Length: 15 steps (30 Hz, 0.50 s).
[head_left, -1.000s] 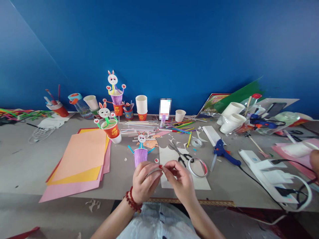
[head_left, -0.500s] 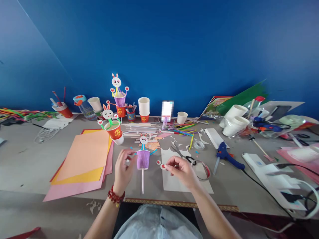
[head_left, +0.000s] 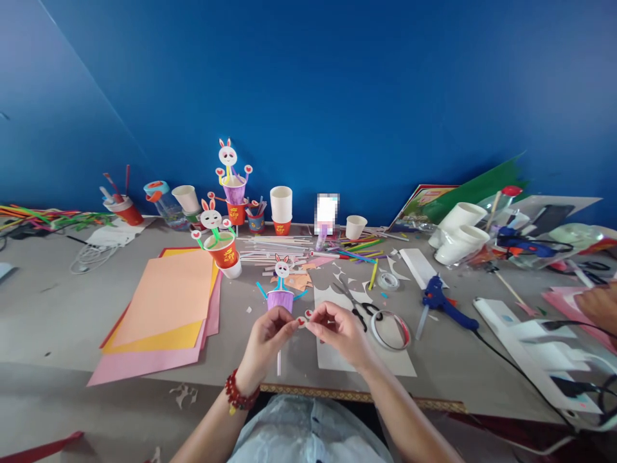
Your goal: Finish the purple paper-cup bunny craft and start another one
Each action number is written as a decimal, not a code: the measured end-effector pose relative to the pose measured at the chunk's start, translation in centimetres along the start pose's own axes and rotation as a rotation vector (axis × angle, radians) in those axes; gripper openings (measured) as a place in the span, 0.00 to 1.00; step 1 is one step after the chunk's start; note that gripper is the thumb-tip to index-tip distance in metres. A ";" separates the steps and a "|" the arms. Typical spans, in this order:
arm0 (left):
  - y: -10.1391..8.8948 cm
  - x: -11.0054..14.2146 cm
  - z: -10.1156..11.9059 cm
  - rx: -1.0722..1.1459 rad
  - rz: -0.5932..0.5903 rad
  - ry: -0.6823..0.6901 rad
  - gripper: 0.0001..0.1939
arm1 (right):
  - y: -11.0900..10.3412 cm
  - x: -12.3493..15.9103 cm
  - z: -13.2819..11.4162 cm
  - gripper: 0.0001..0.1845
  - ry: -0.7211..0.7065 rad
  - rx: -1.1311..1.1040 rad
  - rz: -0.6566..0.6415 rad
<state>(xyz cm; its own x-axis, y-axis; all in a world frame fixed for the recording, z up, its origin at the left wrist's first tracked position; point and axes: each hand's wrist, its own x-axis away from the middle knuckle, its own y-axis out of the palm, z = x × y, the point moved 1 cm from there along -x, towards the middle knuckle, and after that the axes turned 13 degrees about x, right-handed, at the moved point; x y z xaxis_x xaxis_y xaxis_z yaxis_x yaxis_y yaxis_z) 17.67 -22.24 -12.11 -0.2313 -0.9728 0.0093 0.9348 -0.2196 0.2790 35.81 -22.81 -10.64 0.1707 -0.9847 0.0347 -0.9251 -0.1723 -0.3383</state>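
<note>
My left hand [head_left: 266, 339] and my right hand [head_left: 338, 330] meet in front of me, fingertips pinched together on a small white disc with a red heart [head_left: 302, 321]. Just behind them stands an upturned purple paper cup [head_left: 280, 299] with a bunny face on a straw [head_left: 282, 267] and blue straw arms; my left hand partly covers the cup. A white straw [head_left: 278, 363] sticks out below it toward me. A sheet of white paper [head_left: 366, 350] lies under my right hand.
Stacked orange, yellow and pink paper [head_left: 164, 308] lies at left. Scissors [head_left: 359, 307], a tape ring [head_left: 389, 329], a small tape roll [head_left: 384, 280] and a blue glue gun [head_left: 441, 301] lie at right. Finished bunny cups [head_left: 219, 241], loose straws and paper cups line the back. Another person's hand [head_left: 600, 305] shows at far right.
My left hand left the cup's side and came back to the middle, meeting my right hand on the heart disc. The view shifted slightly right.
</note>
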 end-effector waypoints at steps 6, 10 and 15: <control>0.2 0.3 0.0 0.099 0.061 -0.007 0.16 | 1.4 0.0 0.4 0.19 0.035 -0.095 0.057; 0.1 0.6 -0.2 0.104 0.054 -0.010 0.15 | 1.6 -0.1 0.2 0.19 0.032 -0.124 0.036; -3.0 -0.4 0.4 -0.207 0.226 0.222 0.13 | 0.9 -0.6 0.3 0.17 0.022 -0.118 0.063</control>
<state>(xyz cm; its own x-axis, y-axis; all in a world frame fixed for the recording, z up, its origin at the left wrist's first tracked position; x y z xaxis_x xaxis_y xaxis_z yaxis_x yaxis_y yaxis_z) 14.85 -21.15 -12.59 0.0295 -0.9857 -0.1661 0.9955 0.0140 0.0937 35.00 -22.39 -11.23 0.1046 -0.9938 0.0383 -0.9675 -0.1106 -0.2276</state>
